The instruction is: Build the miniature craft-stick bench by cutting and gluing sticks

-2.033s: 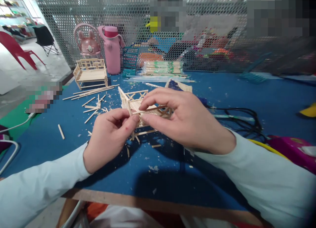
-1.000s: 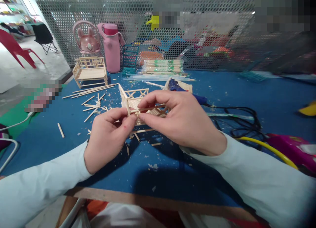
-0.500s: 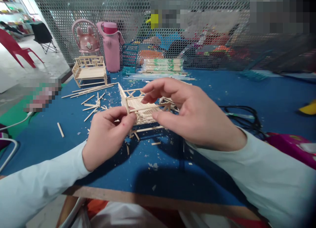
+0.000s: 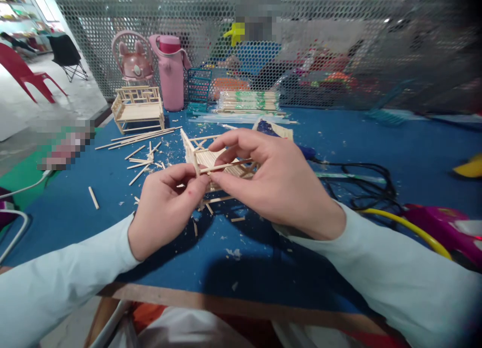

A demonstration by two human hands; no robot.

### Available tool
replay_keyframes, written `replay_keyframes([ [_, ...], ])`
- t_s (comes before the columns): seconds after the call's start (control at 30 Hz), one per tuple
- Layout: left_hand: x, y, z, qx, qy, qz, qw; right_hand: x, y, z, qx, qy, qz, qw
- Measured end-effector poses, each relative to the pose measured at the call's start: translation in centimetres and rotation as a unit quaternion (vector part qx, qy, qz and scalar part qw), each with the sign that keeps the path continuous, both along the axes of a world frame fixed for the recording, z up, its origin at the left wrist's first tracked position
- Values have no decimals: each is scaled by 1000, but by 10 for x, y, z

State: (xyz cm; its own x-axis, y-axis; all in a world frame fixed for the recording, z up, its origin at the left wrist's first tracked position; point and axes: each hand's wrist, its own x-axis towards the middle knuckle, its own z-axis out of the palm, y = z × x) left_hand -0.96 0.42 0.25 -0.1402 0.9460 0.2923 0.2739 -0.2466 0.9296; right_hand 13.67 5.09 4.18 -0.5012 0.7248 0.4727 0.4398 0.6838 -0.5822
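A small bench-like frame of pale wooden sticks [image 4: 231, 163] stands between my hands, with a slatted seat and a raised left side. My left hand [image 4: 165, 207] is closed on its front left corner post, thumb and forefinger pinching there. My right hand [image 4: 280, 180] curls over the front rail [image 4: 226, 165]. Its thumb tip presses near my left thumb under that rail, while its forefinger lies beyond it. A tiny stick piece may sit between the thumbs, too small to tell. The right part of the frame is hidden behind my right hand.
A similar stick bench [image 4: 139, 109] stands at the back left, beside a pink bottle [image 4: 172, 79] and a pink fan [image 4: 133, 62]. Loose sticks [image 4: 146, 159], wrapped stick bundles [image 4: 248, 101], a black cable [image 4: 369, 182] and a purple device [image 4: 439, 227] lie on the blue table [image 4: 158, 267].
My right hand has moved left and down, its thumb now meeting the front rail beside my left thumb. A packet and a yellow cord have come into view. My left hand keeps its grip.
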Motion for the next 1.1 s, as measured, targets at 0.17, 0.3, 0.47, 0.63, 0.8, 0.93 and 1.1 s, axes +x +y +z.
replay_keyframes([
  [0.17, 0, 0, 0, 2, -8, -10, 1000, -1, 0, -1, -24, 15, 3, 1000],
  [0.3, 0, 0, 0, -4, -3, -4, 1000, 0, 0, -2, -27, 18, 6, 999],
  [0.47, -1, 0, 0, 4, 10, 8, 1000, 6, 3, 2, -43, 7, 42, 998],
  [0.63, -3, 0, 1, 6, 30, 19, 999, 11, 4, 6, -69, 24, 50, 996],
  [0.8, -4, 1, 0, 0, -3, 17, 1000, 14, 5, 8, -46, 65, 22, 997],
  [0.93, -6, 3, -1, -8, -39, 4, 999, 20, 10, 10, 9, 134, -30, 990],
  [1.1, -10, 7, -2, -4, -66, -3, 998, 24, 13, 9, 87, 148, -117, 978],
])
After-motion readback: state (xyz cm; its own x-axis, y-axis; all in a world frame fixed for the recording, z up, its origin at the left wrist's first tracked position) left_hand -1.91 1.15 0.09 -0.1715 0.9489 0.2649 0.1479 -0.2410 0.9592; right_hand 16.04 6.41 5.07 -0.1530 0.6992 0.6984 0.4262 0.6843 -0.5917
